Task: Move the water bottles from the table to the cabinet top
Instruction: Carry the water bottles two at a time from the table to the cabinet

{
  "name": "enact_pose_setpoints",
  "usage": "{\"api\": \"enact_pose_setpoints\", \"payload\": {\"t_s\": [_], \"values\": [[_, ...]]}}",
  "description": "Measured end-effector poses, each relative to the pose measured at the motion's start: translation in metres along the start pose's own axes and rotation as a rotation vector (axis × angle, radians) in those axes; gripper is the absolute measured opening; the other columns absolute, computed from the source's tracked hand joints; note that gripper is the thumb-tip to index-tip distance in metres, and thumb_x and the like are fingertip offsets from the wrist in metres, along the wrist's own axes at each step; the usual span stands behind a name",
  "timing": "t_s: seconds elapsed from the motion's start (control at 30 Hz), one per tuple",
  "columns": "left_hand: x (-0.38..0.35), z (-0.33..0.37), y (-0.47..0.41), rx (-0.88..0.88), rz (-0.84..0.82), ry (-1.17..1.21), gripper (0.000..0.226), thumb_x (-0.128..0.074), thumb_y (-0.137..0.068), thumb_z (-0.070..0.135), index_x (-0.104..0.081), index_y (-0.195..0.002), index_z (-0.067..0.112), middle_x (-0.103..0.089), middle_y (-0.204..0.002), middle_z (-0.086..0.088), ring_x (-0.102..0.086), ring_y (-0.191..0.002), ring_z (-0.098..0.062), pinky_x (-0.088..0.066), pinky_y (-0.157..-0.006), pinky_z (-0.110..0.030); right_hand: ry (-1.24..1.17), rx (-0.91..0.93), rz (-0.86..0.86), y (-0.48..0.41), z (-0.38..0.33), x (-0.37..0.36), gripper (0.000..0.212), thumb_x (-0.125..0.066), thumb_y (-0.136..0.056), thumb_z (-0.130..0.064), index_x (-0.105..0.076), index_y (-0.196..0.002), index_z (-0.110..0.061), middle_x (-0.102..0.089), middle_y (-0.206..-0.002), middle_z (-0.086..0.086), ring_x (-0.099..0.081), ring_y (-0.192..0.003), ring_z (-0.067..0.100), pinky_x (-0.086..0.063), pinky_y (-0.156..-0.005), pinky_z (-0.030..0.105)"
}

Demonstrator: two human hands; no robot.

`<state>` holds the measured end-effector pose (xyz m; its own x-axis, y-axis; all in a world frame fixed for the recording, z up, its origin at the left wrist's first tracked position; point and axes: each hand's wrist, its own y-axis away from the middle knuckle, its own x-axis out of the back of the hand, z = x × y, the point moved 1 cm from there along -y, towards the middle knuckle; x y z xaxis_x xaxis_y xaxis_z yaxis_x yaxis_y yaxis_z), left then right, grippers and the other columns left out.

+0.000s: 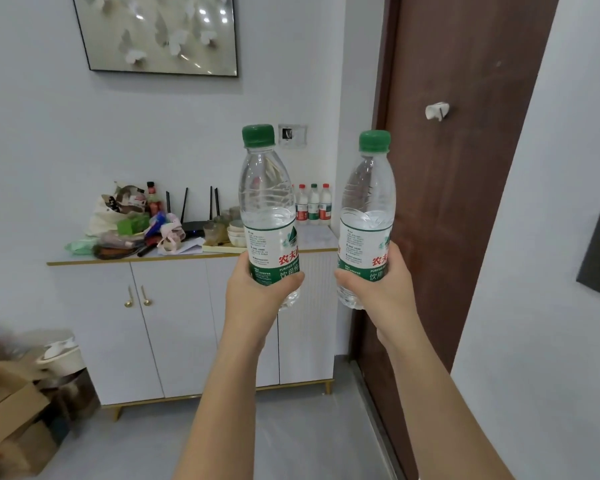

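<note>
I hold two clear water bottles with green caps upright in front of me. My left hand [257,289] grips the lower part of the left bottle [267,202]. My right hand [381,285] grips the lower part of the right bottle [369,209]. Beyond them stands a white cabinet, and its top [312,233] shows a bare patch at its right end. Three small bottles [314,204] with red and green caps stand at the back right of that top, against the wall.
The cabinet top's left and middle carry a bag [108,209], clutter, a black router [193,223] and a tray of bowls [227,237]. A brown door [465,168] stands to the right. Cardboard boxes [11,403] lie on the floor at the left. Grey floor lies ahead.
</note>
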<state>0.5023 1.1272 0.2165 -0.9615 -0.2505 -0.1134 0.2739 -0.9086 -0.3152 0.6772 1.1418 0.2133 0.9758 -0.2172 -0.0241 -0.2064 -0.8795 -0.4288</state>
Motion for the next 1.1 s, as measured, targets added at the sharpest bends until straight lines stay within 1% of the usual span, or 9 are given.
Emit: {"api": "enact_pose_setpoints", "payload": {"t_s": [0.1,0.33,0.43,0.57,0.7,0.83,0.93,1.0,1.1], "values": [[0.001,-0.017,-0.029,0.014,-0.018,0.001,0.055,-0.083,-0.07,0.004,-0.06,-0.117,0.021,-0.071,-0.105,0.005,-0.068,-0.094,-0.012,-0.053,-0.071,-0.026,0.009,-0.01,0.002,-0.022,0.018,-0.015,0.064,-0.085,-0.072,-0.007,-0.055,-0.125,-0.028,-0.068,-0.113,-0.011,-0.065,-0.107,0.007,-0.057,-0.089,0.032],[-0.005,-0.051,-0.086,0.054,-0.022,-0.017,0.057,-0.082,-0.07,0.007,-0.06,-0.12,0.021,-0.07,-0.107,0.004,-0.067,-0.097,-0.014,-0.053,-0.069,-0.025,-0.014,-0.037,0.014,-0.069,0.056,-0.038,0.065,-0.084,-0.072,-0.005,-0.056,-0.125,-0.028,-0.068,-0.114,-0.009,-0.065,-0.108,0.009,-0.056,-0.089,0.032],[-0.013,-0.07,-0.116,0.071,-0.03,-0.033,0.057,-0.083,-0.07,0.006,-0.06,-0.12,0.021,-0.071,-0.107,0.004,-0.067,-0.098,-0.015,-0.053,-0.068,-0.026,-0.014,-0.047,0.018,-0.097,0.076,-0.045,0.066,-0.084,-0.072,-0.005,-0.055,-0.127,-0.028,-0.068,-0.115,-0.01,-0.064,-0.107,0.006,-0.056,-0.087,0.027],[-0.026,-0.094,-0.156,0.072,-0.033,-0.048,0.059,-0.082,-0.07,0.006,-0.059,-0.122,0.021,-0.07,-0.108,0.004,-0.067,-0.098,-0.015,-0.053,-0.067,-0.024,-0.033,-0.057,0.032,-0.14,0.111,-0.053,0.068,-0.084,-0.072,-0.003,-0.055,-0.128,-0.027,-0.068,-0.115,-0.01,-0.065,-0.107,0.005,-0.056,-0.087,0.026],[-0.045,-0.125,-0.206,0.059,-0.022,-0.066,0.061,-0.082,-0.07,0.006,-0.058,-0.124,0.021,-0.07,-0.109,0.003,-0.067,-0.099,-0.017,-0.054,-0.068,-0.026,-0.022,-0.061,0.042,-0.194,0.15,-0.062,0.066,-0.085,-0.071,-0.004,-0.055,-0.122,-0.032,-0.067,-0.113,-0.013,-0.064,-0.104,0.001,-0.055,-0.082,0.02],[-0.069,-0.151,-0.264,0.064,-0.015,-0.091,0.06,-0.083,-0.069,0.006,-0.059,-0.121,0.021,-0.07,-0.107,0.003,-0.067,-0.098,-0.017,-0.056,-0.072,-0.03,-0.007,-0.066,0.049,-0.254,0.185,-0.071,0.067,-0.086,-0.069,-0.005,-0.055,-0.119,-0.037,-0.068,-0.111,-0.014,-0.064,-0.104,0.002,-0.055,-0.087,0.026],[-0.089,-0.17,-0.311,0.069,0.002,-0.104,0.063,-0.084,-0.068,0.005,-0.058,-0.123,0.019,-0.069,-0.109,0.001,-0.066,-0.1,-0.018,-0.057,-0.075,-0.032,0.008,-0.065,0.043,-0.304,0.211,-0.076,0.068,-0.087,-0.068,-0.006,-0.055,-0.12,-0.036,-0.068,-0.112,-0.013,-0.065,-0.105,0.005,-0.056,-0.091,0.033],[-0.102,-0.181,-0.338,0.07,0.01,-0.097,0.062,-0.084,-0.068,0.004,-0.058,-0.122,0.019,-0.069,-0.109,0.001,-0.066,-0.099,-0.017,-0.057,-0.073,-0.03,0.022,-0.068,0.048,-0.335,0.225,-0.077,0.069,-0.087,-0.067,-0.006,-0.055,-0.12,-0.036,-0.068,-0.112,-0.013,-0.065,-0.106,0.007,-0.056,-0.093,0.037],[-0.119,-0.198,-0.37,0.071,0.028,-0.078,0.058,-0.083,-0.068,0.001,-0.056,-0.116,0.022,-0.068,-0.105,0.004,-0.066,-0.095,-0.012,-0.054,-0.07,-0.025,0.029,-0.067,0.051,-0.375,0.248,-0.079,0.067,-0.087,-0.065,-0.005,-0.055,-0.112,-0.042,-0.069,-0.109,-0.014,-0.066,-0.105,0.008,-0.056,-0.093,0.039]]}}
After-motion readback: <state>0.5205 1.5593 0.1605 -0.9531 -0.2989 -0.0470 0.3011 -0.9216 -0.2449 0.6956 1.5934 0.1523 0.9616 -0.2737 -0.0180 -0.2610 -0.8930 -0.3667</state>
